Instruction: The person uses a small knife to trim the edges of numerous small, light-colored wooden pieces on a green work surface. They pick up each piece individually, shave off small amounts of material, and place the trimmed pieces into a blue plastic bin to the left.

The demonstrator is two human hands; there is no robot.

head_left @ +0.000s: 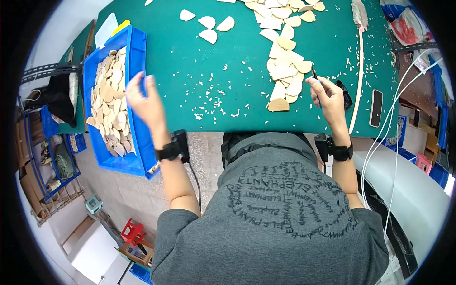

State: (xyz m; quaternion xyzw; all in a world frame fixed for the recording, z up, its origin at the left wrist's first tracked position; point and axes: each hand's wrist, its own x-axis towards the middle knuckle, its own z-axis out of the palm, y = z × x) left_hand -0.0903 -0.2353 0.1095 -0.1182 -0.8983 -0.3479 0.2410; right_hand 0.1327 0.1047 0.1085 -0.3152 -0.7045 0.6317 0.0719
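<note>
At your left, one blue bin (137, 52) lies with its long axis going from near to far, and its near end passes beyond the table edge. Inside are many beige pieces (109, 92), mostly rounded; they overlap too much to be counted. Over the right side of this bin is your left hand (146, 102). Its grip is wide: the thumb and the fingers stand apart, and the hand appears empty. Whether it touches the bin wall, you cannot tell from here.

Next, on the green table (175, 61), four half-round pieces (225, 23) form a loose group near the far side. Closer to you are small pale scraps (216, 102), too many to count.

Right of the middle runs a long pile of pale pieces (285, 71), overlapping and not countable. At its near end, one half-round piece (279, 105) has its straight edge toward you, and its long axis goes left to right.

Just right of the pile, your right hand (327, 97) is closed narrowly around one slim dark tool (314, 73). The tool points away from you, leaning a little to the left. Further right are one long-handled brush (361, 71) and one phone (375, 108), both lengthwise from near to far.
</note>
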